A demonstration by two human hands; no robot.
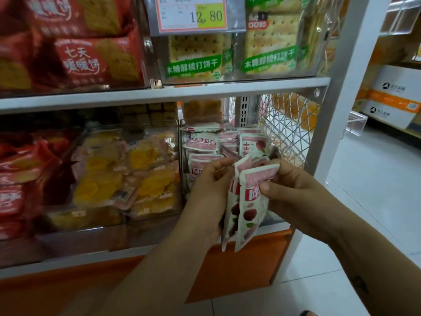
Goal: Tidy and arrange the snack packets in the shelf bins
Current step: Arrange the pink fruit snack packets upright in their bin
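Before the lower right bin (206,156), left hand (210,188) and right hand (293,190) pinch pink snack packets (247,206) (fingers curled round them), hanging upright

pink-white packets (247,201), red fruit print, held upright and fanned, 6 o'clock from matching pile (202,142) jumbled in clear bin (185,163)

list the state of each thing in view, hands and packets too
left hand: fingers curled round the held pink packets
right hand: pinches the front packet's top edge
held pink packets: hanging upright, out of the bin
binned pink packets: mixed, some flat, some standing
yellow packets: jumbled heap
green cracker packets: upright, facing front
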